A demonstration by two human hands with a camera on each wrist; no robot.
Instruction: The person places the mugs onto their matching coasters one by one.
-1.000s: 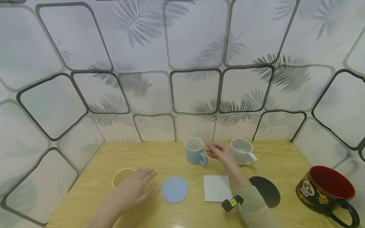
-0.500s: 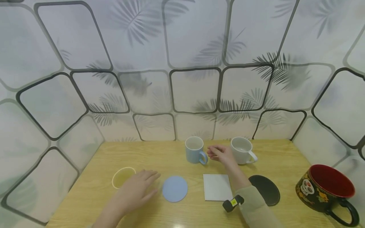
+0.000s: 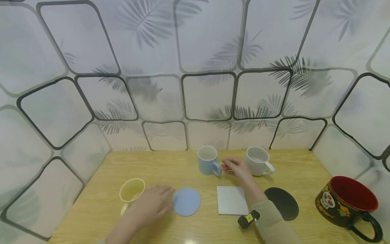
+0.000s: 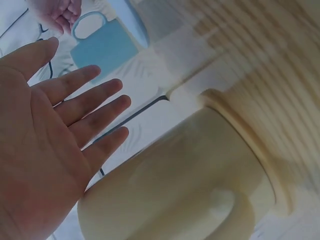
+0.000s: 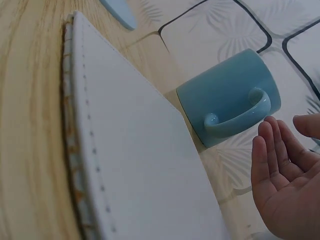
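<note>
My left hand (image 3: pixel 149 205) hovers with fingers spread and holds nothing. It is between the yellow mug (image 3: pixel 131 190) and the light blue round coaster (image 3: pixel 187 202). In the left wrist view the yellow mug (image 4: pixel 175 170) stands on a round, tan base (image 4: pixel 250 145). My right hand (image 3: pixel 237 167) is beside the handle of the blue mug (image 3: pixel 207 162), its fingers slightly bent around nothing. The fingertips lie close to that handle in the right wrist view; whether they touch it I cannot tell. A white cup (image 3: pixel 257 162) stands just right of this hand.
A white square coaster (image 3: pixel 232 200) lies below my right forearm. Right of it is a black round coaster (image 3: pixel 283 203), partly hidden by the sleeve (image 3: pixel 272 220). A black mug with red inside (image 3: pixel 344 203) stands at the far right. The patterned wall (image 3: pixel 207 98) borders the wooden table (image 3: pixel 158 162).
My left hand has drifted right, away from the yellow mug, uncovering more of its rim and its handle. My right hand has shifted only slightly, down and right.
</note>
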